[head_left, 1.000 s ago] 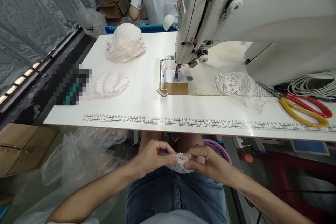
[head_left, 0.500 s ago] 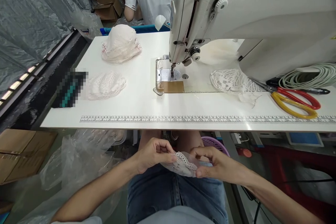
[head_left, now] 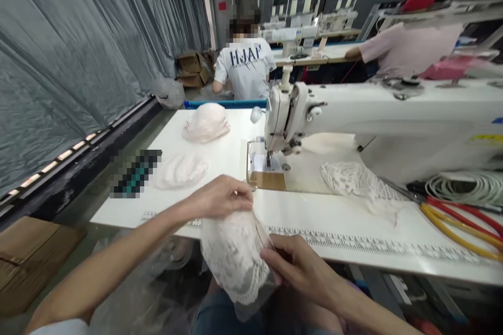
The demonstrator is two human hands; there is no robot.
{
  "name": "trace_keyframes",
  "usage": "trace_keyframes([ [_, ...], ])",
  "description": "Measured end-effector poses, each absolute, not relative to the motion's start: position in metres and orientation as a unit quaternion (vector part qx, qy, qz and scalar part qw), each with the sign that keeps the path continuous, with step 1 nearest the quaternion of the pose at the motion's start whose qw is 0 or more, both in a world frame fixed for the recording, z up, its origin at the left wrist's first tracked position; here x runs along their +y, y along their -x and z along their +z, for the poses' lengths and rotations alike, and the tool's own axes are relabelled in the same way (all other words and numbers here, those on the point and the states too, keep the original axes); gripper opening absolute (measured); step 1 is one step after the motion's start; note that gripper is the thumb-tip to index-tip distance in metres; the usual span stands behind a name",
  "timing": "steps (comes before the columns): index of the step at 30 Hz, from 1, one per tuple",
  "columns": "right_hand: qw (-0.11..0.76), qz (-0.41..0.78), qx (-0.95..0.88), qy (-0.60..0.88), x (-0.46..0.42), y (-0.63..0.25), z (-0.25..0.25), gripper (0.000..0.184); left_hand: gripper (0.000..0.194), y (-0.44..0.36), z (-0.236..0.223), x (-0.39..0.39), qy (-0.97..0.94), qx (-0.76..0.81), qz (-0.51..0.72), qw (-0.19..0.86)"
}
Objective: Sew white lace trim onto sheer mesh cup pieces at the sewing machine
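A white lace fabric piece point(head_left: 231, 251) with a scalloped edge and a sheer layer hangs at the table's front edge. My left hand point(head_left: 223, 199) pinches it at the top. Lower down, my right hand point(head_left: 301, 264) grips its right edge between thumb and fingers. Just beyond, the needle area of a white sewing machine point(head_left: 377, 112) stands over its metal plate. On the left of the table point(head_left: 239, 125) lie a rounded pale pink fabric pile point(head_left: 207, 123) and a flatter pile of lace pieces point(head_left: 183, 170).
More white lace point(head_left: 349, 179) lies right of the needle. Scissors with red and yellow handles point(head_left: 451, 222) and a coiled pale cord point(head_left: 463, 188) are at the far right. A cardboard box point(head_left: 35, 267) sits on the floor at left. A person point(head_left: 247, 70) sits beyond the table.
Both hands have risen from over the lap to the table edge with the lace piece, which now hangs spread out. The camera has tilted up, showing more of the room.
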State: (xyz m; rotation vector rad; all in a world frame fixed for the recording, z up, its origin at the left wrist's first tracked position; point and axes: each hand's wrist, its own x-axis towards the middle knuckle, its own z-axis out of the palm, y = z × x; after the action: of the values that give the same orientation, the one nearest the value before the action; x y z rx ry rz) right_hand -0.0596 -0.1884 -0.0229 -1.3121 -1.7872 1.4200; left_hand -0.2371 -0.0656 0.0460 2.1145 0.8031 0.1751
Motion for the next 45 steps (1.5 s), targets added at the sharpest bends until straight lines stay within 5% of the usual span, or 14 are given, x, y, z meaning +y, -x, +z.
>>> trace_keyframes([
  [7,0.199,0.182,-0.789,0.552,-0.141,0.018,-0.016,0.031,0.008,0.177,0.021,0.042,-0.888,0.259,-0.003,0.379],
  [13,0.225,-0.081,-0.898,0.371,-0.092,-0.018,-0.024,0.033,0.005,0.152,0.004,0.052,-0.893,0.227,-0.042,0.388],
  [22,0.204,-0.097,-0.914,0.336,-0.069,-0.026,-0.027,0.035,0.01,0.148,0.004,0.062,-0.916,0.226,-0.074,0.324],
  [30,0.213,-0.082,-0.901,0.368,-0.073,-0.021,-0.027,0.038,0.02,0.152,-0.001,0.059,-0.909,0.414,0.017,0.049],
  [34,0.205,-0.08,-0.902,0.372,-0.077,-0.017,-0.03,0.037,0.03,0.164,-0.013,0.018,-0.939,0.317,0.13,-0.04],
  [39,0.243,-0.108,-0.883,0.387,-0.08,-0.014,-0.039,0.039,0.012,0.17,-0.022,-0.005,-0.961,0.253,0.102,-0.049],
  [45,0.185,-0.118,-0.888,0.404,-0.08,-0.012,-0.038,0.035,0.009,0.168,-0.018,0.019,-0.971,0.231,0.062,-0.007],
])
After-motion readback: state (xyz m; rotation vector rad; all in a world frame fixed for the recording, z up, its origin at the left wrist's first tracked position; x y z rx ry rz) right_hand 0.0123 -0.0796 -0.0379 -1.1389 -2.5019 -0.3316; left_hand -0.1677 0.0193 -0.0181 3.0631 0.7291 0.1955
